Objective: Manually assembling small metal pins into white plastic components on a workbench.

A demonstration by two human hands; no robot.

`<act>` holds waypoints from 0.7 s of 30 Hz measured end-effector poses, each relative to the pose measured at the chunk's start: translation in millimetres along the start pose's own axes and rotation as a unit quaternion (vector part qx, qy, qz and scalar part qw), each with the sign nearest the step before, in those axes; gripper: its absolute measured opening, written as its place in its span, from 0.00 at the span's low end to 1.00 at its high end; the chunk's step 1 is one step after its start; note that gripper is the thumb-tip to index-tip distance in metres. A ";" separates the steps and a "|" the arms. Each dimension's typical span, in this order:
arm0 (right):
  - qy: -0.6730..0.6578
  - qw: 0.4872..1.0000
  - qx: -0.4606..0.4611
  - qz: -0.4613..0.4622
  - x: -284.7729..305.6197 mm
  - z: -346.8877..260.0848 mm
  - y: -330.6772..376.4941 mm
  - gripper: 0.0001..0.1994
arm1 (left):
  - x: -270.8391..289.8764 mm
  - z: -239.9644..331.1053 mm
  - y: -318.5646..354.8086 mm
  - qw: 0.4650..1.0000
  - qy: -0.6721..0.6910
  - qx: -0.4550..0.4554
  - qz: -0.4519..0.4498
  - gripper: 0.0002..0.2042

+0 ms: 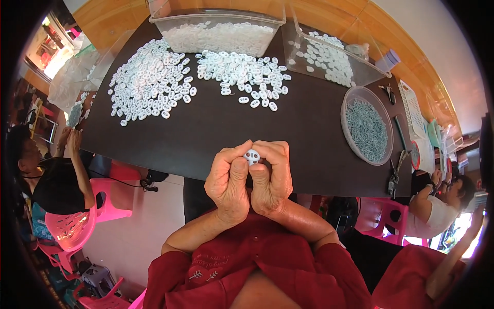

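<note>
Between both hands, just past the table's near edge, is a small white oval plastic piece with holes [252, 156]. My left hand [226, 181] pinches it from the left with thumb and fingertips. From the other side my right hand [271, 177] grips the same piece, its fingers curled and thumb pointing up. The fingertips cover the piece's edges. Farther back on the dark table [216, 123] lie a large heap of white oval pieces [149, 82] at the left and a smaller heap [242, 69] in the middle.
Clear bins [218, 21] [329, 73] of white pieces stand at the back. A round tub [346, 126] of small grey metal screws or pins [366, 129] is at the right, beside pliers [393, 180]. People sit at left [56, 180] and right [432, 208], near pink chairs [110, 198].
</note>
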State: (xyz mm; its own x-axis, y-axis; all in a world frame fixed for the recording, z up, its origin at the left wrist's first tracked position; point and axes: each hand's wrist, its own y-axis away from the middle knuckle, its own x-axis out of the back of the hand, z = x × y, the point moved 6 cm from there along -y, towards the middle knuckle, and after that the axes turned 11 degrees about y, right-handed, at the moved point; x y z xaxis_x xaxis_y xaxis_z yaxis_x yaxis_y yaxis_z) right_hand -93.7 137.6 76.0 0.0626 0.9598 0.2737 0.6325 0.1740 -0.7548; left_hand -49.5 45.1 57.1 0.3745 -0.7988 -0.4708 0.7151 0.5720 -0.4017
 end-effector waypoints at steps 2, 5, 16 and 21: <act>0.011 1.000 0.015 0.004 0.3 -0.8 -0.1 0.11 | -0.1 -0.7 0.0 1.000 -0.002 0.001 -0.004 0.12; 0.005 1.000 0.020 0.012 -0.8 -2.8 -0.9 0.10 | -0.2 2.8 -2.3 0.999 -0.035 -0.024 -0.011 0.12; 0.014 0.995 0.098 0.021 -19.4 -16.6 -0.9 0.08 | 20.8 13.4 -3.9 0.988 -0.109 -0.108 0.002 0.13; 0.018 0.994 0.112 -0.002 -26.8 -18.1 -1.8 0.08 | 30.7 11.5 -6.0 0.987 -0.111 -0.116 0.014 0.13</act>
State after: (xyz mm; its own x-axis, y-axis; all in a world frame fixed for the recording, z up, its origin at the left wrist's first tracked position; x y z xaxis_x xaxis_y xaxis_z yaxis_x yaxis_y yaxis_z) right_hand -82.5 107.5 80.9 0.0911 0.9510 0.2955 0.4449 0.2266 -0.8664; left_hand -35.5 15.0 54.1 0.5308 -0.7883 -0.3112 0.5578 0.6014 -0.5720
